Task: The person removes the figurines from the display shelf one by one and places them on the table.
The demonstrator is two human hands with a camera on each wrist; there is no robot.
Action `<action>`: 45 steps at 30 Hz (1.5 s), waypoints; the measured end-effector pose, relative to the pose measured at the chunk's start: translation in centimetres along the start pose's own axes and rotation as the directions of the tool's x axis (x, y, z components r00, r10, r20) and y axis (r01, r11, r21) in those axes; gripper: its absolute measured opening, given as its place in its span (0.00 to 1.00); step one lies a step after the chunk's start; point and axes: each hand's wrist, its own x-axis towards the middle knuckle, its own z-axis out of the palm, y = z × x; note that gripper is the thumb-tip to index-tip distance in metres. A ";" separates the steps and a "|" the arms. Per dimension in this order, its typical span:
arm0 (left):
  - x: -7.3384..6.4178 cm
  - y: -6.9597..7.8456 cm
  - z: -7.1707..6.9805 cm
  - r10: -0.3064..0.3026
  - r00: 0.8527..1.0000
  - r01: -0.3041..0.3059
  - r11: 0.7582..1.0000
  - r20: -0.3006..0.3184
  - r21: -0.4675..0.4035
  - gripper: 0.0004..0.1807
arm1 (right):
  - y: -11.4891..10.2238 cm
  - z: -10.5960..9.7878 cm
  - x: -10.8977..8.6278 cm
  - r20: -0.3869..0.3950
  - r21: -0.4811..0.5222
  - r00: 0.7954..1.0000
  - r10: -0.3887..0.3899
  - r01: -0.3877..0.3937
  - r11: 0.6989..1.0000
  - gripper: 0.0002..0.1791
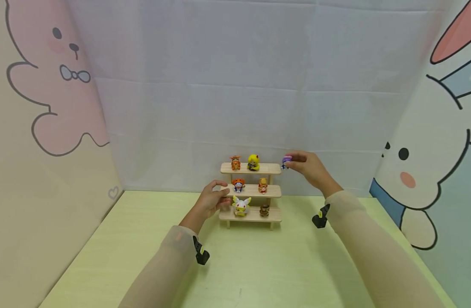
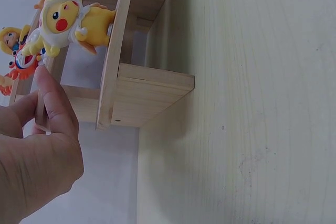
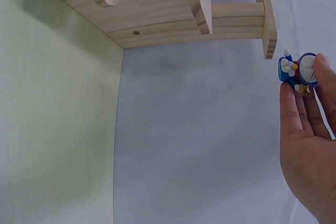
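Beside the right end of the top shelf, my right hand (image 1: 306,167) pinches a small blue-and-white cat figurine with a purple top (image 1: 286,161). In the right wrist view that figurine (image 3: 288,70) is between thumb and fingers, just off the board's end. My left hand (image 1: 211,201) grips the left end of the middle board of a three-tier wooden display stand (image 1: 252,217); the left wrist view shows the board end (image 2: 41,113) between thumb and fingers. Close to these fingers stands a yellow figurine in a white hood (image 1: 241,207) on the bottom tier.
The top tier holds a tiger figurine (image 1: 235,163) and a yellow-haired figurine (image 1: 253,162). On the middle tier are an orange-hatted figurine (image 1: 238,185) and a yellow bear figurine (image 1: 263,185). A brown figurine (image 1: 264,210) stands at the bottom right. White cloth (image 1: 251,85) hangs behind the table (image 1: 258,269).
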 end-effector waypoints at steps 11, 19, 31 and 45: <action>0.1 -0.1 0.1 -0.008 1.000 0.008 1.000 -0.006 -0.004 0.15 | 1.2 -1.4 -1.2 -0.003 -0.063 1.000 0.029 -0.029 0.998 0.28; 0.1 -0.1 0.1 -0.002 1.000 0.002 1.000 -0.015 -0.005 0.15 | 2.6 -1.9 -1.8 0.000 -0.031 0.998 0.068 -0.068 0.997 0.26; 0.0 -0.2 0.0 -0.002 1.000 0.002 1.000 -0.009 -0.014 0.15 | 6.0 -1.2 -2.9 0.018 -0.004 0.994 0.106 -0.106 0.994 0.25; 0.0 0.0 0.0 -0.015 1.000 0.014 1.000 -0.009 -0.010 0.16 | 9.5 -0.4 -4.3 0.017 0.000 0.991 0.133 -0.133 0.991 0.27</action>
